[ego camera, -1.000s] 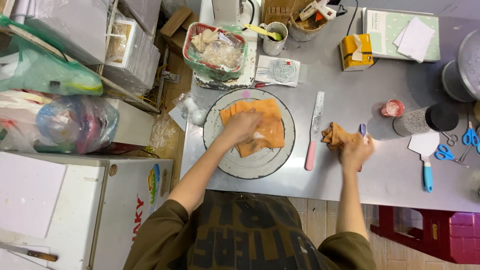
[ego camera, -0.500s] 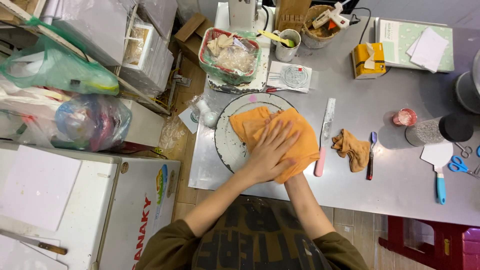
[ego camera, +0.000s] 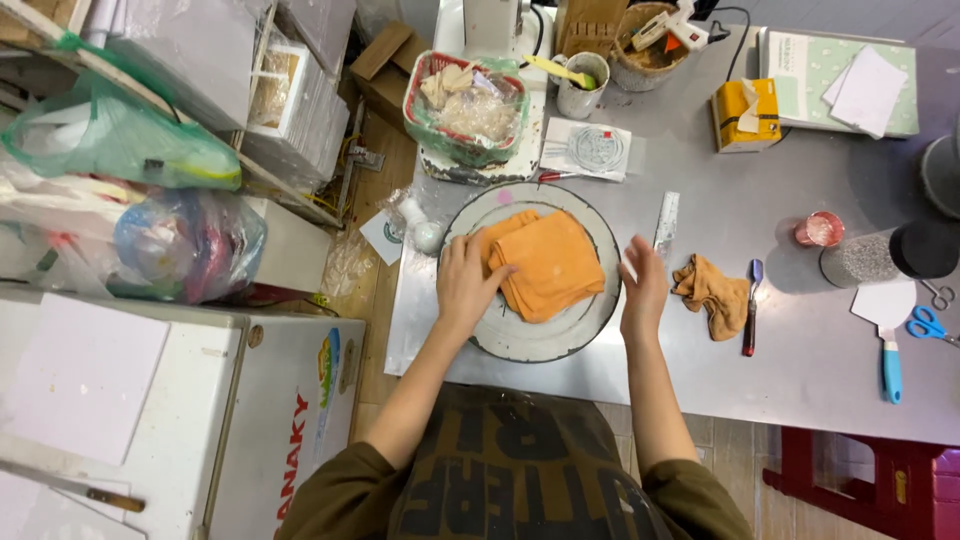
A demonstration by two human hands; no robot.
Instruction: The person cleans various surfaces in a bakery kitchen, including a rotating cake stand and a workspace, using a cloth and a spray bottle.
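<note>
The folded orange cloth [ego camera: 548,264] now lies in the middle of the round grey plate [ego camera: 520,345], near the centre of the frame. Half a second ago both hands were pressed together on top of it; now they have come apart. The left hand [ego camera: 468,283] rests on the left edge of the cloth and on the plate, fingers flat and a little spread, holding nothing. The right hand [ego camera: 643,287] has lifted off and stands on its edge just beside the right rim of the plate, open, fingers straight and together, not touching the cloth. One second ago this right hand was holding the small crumpled brown rag [ego camera: 712,293]; that rag now lies alone on the metal table [ego camera: 760,385], to the right of the hand, next to a pen with a dark red body [ego camera: 751,311]. So the pressing of the cloth looks finished, and it sits as a neat folded square.

A white ruler [ego camera: 666,222] lies just above the right hand. A basket with plastic bags [ego camera: 466,105] stands at the upper middle of the frame, and blue scissors [ego camera: 932,324] lie at the far right.
</note>
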